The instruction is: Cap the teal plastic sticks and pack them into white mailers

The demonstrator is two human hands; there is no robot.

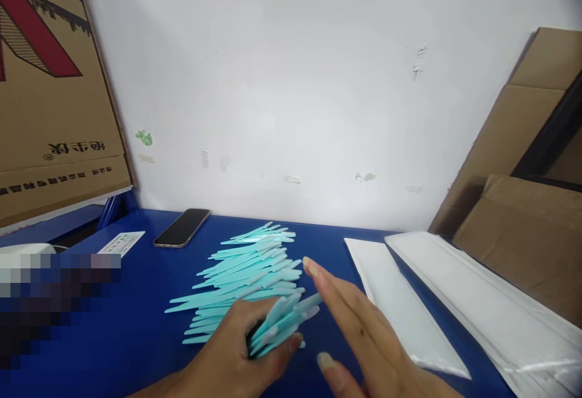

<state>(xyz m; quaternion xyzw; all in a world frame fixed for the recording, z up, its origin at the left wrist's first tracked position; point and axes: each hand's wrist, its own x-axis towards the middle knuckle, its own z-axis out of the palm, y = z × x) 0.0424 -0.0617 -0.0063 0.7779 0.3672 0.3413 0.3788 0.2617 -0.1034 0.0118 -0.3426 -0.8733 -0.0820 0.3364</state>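
Note:
My left hand [240, 349] is closed around a bundle of slim teal plastic sticks [282, 324] with paler, flattened ends, which point up and to the right. To its right, my right hand [368, 331] has its fingers straight and its thumb apart, holding nothing. Its palm side faces the bundle; whether it touches the end of one protruding stick I cannot tell. Beyond my left hand, a long pile of the same loose teal sticks [245, 268] lies on the blue table [136, 301], mostly side by side with their paler ends to the right.
A phone [182, 228] lies at the back left, near a white printed card [122, 242]. White flat packets [404, 307] lie on the right. Cardboard boxes stand at the left [54, 101] and right [527, 240], with a white wall [291, 83] behind the table.

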